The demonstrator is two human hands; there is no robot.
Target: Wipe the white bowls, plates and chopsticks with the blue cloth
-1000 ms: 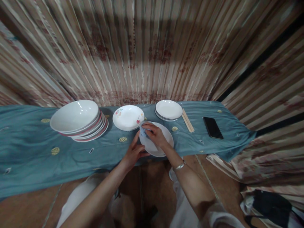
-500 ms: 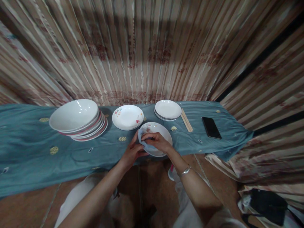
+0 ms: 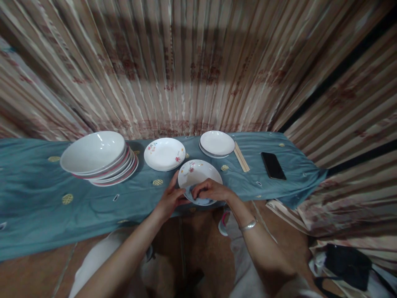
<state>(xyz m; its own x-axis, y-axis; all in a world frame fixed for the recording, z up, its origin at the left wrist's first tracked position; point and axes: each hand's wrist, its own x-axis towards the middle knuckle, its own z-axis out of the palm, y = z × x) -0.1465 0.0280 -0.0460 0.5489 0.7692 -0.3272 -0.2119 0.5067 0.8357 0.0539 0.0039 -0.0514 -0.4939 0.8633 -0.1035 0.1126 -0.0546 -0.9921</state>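
Left hand [image 3: 170,197] pinches floral dish [image 3: 205,170] at its left rim, presumably for steadiness; right hand [image 3: 212,190] pinches blue cloth [image 3: 202,202] against the dish's near inside

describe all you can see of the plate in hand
The plate is round, white and shallow, apparently ceramic, with reddish flowers near its far left rim. It faces up by the front edge of the table; whether it rests there is unclear. The left hand holds its left rim; the right hand holds a blue cloth against its near inside.
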